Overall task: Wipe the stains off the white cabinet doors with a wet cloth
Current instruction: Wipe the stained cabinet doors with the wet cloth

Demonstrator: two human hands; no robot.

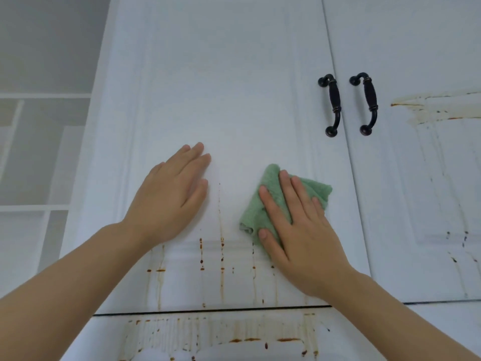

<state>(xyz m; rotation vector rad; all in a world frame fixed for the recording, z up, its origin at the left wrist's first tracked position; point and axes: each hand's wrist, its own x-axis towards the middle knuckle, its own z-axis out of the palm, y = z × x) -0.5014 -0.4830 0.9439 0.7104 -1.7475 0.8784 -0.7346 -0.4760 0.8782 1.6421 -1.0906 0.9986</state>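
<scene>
- The right hand presses the green cloth flat against the left cabinet door, fingers straight and spread over it
- The left hand lies flat and empty on the same panel, bracing it
- Best to sweep downward with firm, even pressure over the brown drip stains just below, refolding to a clean face
- The right door carries more streaks, as does the panel below
- Two black handles sit near the seam, an obstacle for wide strokes
</scene>
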